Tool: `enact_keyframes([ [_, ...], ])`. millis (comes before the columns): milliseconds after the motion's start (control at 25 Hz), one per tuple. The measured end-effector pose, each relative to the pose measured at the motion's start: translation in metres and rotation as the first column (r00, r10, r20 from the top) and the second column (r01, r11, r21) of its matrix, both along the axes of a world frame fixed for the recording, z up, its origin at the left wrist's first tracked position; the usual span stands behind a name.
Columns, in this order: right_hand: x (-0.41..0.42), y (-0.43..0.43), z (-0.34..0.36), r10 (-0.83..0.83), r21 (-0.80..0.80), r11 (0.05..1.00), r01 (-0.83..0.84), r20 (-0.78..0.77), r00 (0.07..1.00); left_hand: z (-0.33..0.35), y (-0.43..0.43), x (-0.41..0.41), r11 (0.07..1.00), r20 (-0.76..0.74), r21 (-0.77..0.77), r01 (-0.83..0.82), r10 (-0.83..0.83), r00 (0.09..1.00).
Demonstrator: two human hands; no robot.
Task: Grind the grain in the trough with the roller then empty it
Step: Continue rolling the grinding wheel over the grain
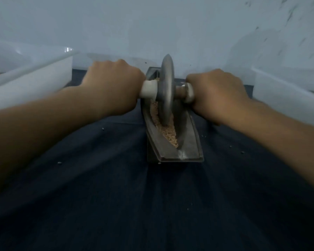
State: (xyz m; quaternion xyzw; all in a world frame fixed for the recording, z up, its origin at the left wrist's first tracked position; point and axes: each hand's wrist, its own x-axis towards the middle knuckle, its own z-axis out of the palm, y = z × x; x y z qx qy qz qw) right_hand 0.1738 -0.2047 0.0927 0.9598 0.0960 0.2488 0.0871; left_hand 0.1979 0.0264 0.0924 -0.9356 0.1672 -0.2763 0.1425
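Note:
A grey metal boat-shaped trough [190,142] lies lengthwise on a dark cloth, its near end pointing at me. Tan crushed grain [168,132] fills its groove. The roller [167,82], a metal disc on an axle with white collars, stands upright in the groove around the middle of the trough. My left hand [114,84] grips the axle handle on the left of the disc. My right hand [216,91] grips the handle on the right. Both handles are hidden inside my fists.
A white plastic tub [34,82] stands at the left, another white tub [286,98] at the right. A pale wall rises just behind the trough. Loose grains dot the dark cloth [116,187], which spreads out in front of me.

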Motion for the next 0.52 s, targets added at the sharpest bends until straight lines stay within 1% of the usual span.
enact_keyframes([
  [40,-0.021,-0.005,-0.005,0.014,0.015,1.0,-0.015,0.057,0.998,0.0,0.009,-0.015,0.996,0.087,0.019,0.087,-0.088,0.992],
  [80,-0.037,-0.01,-0.007,0.02,0.05,0.998,-0.025,0.105,0.994,0.002,0.016,-0.025,0.984,0.144,0.04,0.175,-0.179,0.973],
  [120,-0.046,-0.014,-0.008,0.025,0.072,0.997,-0.036,0.145,0.989,0.004,0.017,-0.03,0.969,0.162,0.067,0.236,-0.244,0.956],
  [160,-0.047,-0.016,-0.011,0.026,0.063,0.997,-0.038,0.177,0.984,0.003,0.015,-0.031,0.969,0.164,0.086,0.231,-0.242,0.956],
  [240,-0.032,-0.012,-0.017,-0.01,0.015,1.0,0.007,0.196,0.98,-0.003,0.005,-0.019,0.992,0.168,0.095,0.084,-0.099,0.981],
  [320,0.008,0.0,-0.012,-0.051,-0.013,0.998,0.054,0.163,0.985,-0.003,-0.009,0.006,0.998,0.068,0.006,-0.06,0.06,0.996],
  [400,0.049,0.012,0.003,-0.081,0.004,0.997,0.081,0.071,0.994,0.007,-0.017,0.025,0.987,-0.082,-0.095,-0.13,0.123,0.989],
  [440,0.06,0.016,0.008,-0.084,0.017,0.996,0.083,0.037,0.996,0.01,-0.019,0.029,0.983,-0.108,-0.103,-0.151,0.14,0.984],
  [520,0.051,0.012,0.006,-0.07,0.001,0.998,0.07,0.013,0.997,0.009,-0.018,0.023,0.988,-0.095,-0.078,-0.133,0.125,0.988],
])
